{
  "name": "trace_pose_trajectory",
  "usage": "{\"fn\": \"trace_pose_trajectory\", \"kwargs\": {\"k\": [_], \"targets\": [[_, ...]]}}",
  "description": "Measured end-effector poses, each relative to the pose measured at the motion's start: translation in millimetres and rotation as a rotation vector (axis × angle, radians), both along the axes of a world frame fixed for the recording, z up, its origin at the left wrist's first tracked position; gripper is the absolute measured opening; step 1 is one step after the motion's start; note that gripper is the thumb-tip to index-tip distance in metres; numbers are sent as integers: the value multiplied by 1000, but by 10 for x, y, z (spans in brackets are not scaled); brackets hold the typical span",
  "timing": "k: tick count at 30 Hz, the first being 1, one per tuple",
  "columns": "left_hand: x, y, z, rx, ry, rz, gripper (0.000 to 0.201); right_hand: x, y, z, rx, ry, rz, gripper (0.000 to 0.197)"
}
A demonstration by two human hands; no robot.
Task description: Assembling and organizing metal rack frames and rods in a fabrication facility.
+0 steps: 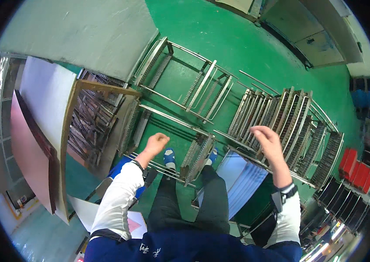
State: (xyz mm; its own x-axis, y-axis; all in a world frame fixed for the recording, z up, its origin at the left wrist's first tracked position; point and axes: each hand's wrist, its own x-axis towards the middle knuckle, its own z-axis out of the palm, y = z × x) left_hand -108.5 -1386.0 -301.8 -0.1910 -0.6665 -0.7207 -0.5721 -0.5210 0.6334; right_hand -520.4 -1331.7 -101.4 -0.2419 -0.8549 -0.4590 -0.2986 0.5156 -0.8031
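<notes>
L hand [155,143]: centre frame, loosely curled, nearly a fist, holds nothing. Hovers over the near metal rack [196,159], not touching as far as I can tell.
R hand [265,139]: right of centre, fingers half open and bent downward, empty. Sits just above the row of upright slotted racks [296,126]; contact w/ a top rail can't be told.
Racks: grey comb-toothed frames on the green floor [233,52], running from upper centre to mid right. One more open frame [185,81] lies upper centre, well apart from both hands.
Stacked panels: pale blue-grey sheets [244,177] standing in a rack, lower centre-right, just below R hand.
Big boards: white and copper-pink sheets [41,131] leaning at left edge, well apart.
Feet: blue shoes [169,158] between the rack rails, lower centre.
Doing it well (judgement): both hands are free, so take a rack or sheet by its edges w/ both, keep fingers out of the comb slots, lift straight so sheets don't scrape the teeth. Mind footing btw the rails; tripping looks like the main risk.
</notes>
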Motion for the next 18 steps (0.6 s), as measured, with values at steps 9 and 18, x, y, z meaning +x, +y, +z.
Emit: {"fn": "trace_pose_trajectory", "kwargs": {"k": [9,18], "targets": [[720,-936,-588,-210,-138,70,32,508,-1171,-2656,381,-85,125,29],[900,-2145,-1662,-514,-447,-92,51,684,-1301,-4008,537,-391,-124,70]]}}
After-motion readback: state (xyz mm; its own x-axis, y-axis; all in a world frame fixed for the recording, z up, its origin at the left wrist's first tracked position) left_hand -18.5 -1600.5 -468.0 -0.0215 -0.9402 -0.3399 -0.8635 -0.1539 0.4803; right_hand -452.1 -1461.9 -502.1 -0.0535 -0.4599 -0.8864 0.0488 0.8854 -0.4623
